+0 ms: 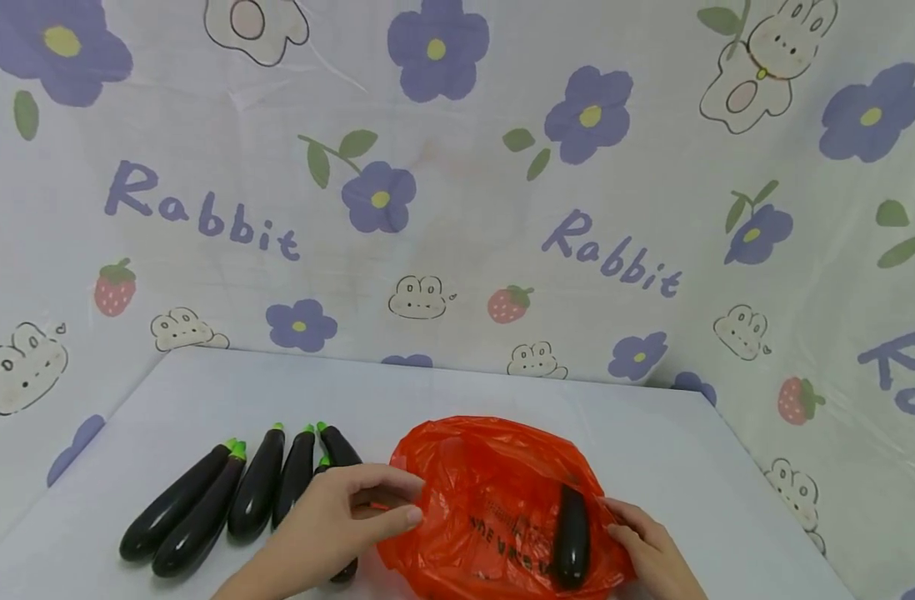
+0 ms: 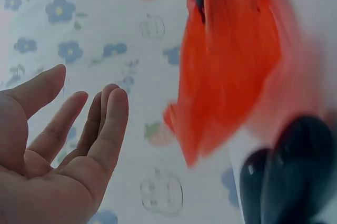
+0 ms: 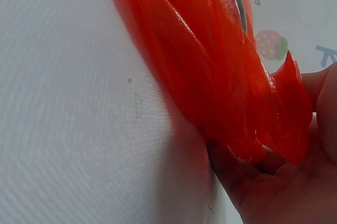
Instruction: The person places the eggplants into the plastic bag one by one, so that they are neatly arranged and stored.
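Observation:
A red plastic bag (image 1: 495, 508) lies spread open on the white table, with one dark eggplant (image 1: 572, 537) inside at its right. My right hand (image 1: 648, 550) pinches the bag's right edge; in the right wrist view the thumb and fingers hold the gathered red plastic (image 3: 284, 113). My left hand (image 1: 345, 517) is beside the bag's left edge, its fingers relaxed and apart with nothing between them, as the left wrist view also shows. Several eggplants with green stem ends, such as one eggplant (image 1: 257, 492), lie left of the bag. My left hand partly hides some of them.
The white table (image 1: 225, 383) runs back to a hanging cloth (image 1: 457, 233) printed with flowers, rabbits and strawberries. The same printed cloth hangs along the left and right sides. The leftmost eggplant (image 1: 172, 508) lies aslant near the table's left side.

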A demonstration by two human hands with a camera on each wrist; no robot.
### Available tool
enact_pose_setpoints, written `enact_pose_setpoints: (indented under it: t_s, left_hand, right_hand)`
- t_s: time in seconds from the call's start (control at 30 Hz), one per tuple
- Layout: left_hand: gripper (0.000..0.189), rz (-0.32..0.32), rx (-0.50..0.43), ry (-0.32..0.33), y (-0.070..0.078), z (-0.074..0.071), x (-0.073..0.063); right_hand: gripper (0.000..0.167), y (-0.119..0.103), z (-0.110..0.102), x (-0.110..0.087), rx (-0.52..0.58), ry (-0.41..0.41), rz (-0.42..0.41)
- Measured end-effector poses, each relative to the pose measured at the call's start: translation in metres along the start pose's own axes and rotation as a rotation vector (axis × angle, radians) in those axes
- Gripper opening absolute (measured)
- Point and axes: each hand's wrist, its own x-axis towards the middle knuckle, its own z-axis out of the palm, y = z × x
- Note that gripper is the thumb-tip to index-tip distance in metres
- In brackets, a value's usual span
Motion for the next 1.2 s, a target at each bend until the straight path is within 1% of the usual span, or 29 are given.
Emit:
enact_pose_setpoints:
  t_s: [0.1,0.2,0.23,0.3,0.43,0.6,0.7,0.77,0.8,0.93,1.03,1.1,1.2]
  left_hand:
    - [0.042,-0.037,0.008,0.074,-0.011,-0.021,-0.011]
    - [0.042,-0.087,0.057,0.158,-0.024,-0.042,-0.021]
    - [0.042,-0.100,0.068,0.169,-0.029,-0.050,-0.023]
    - [0.042,-0.131,0.097,0.175,-0.036,-0.064,-0.029]
    - [0.045,-0.136,0.102,0.124,-0.047,-0.088,-0.037]
    - [0.049,-0.175,0.096,0.148,-0.058,-0.108,-0.043]
    - [0.053,-0.206,0.104,0.180,-0.065,-0.119,-0.047]
    - [0.055,-0.211,0.133,0.207,-0.070,-0.128,-0.051]
    - [0.056,-0.217,0.160,0.223,-0.074,-0.133,-0.053]
    - [0.060,-0.230,0.318,0.307,-0.092,-0.154,-0.061]
    - [0.065,-0.260,0.395,0.353,-0.107,-0.170,-0.067]
    - [0.068,-0.276,0.405,0.369,-0.116,-0.181,-0.071]
    - [0.074,-0.306,0.394,0.379,-0.126,-0.195,-0.076]
  right_hand:
    - [0.040,0.002,0.000,-0.001,0.003,0.000,-0.002]
    - [0.039,0.003,0.000,-0.002,0.018,0.001,-0.001]
    - [0.039,0.003,0.000,-0.002,0.017,0.000,-0.002]
    - [0.039,0.003,0.000,-0.003,0.018,-0.001,-0.002]
    - [0.039,0.002,0.000,-0.005,0.035,0.000,0.011]
    - [0.040,0.003,0.000,-0.007,0.081,-0.005,0.028]
    - [0.040,0.004,0.000,-0.006,0.074,0.000,0.027]
    - [0.040,0.005,0.000,-0.005,0.070,-0.001,0.026]
    - [0.040,0.005,0.000,-0.005,0.081,-0.001,0.030]
    - [0.039,0.004,0.002,-0.004,0.084,0.004,0.035]
    - [0.039,0.002,0.002,-0.003,0.032,0.009,0.011]
    - [0.039,0.001,0.001,-0.002,-0.008,0.013,0.000]
    - [0.038,0.000,0.000,-0.001,-0.080,0.023,-0.026]
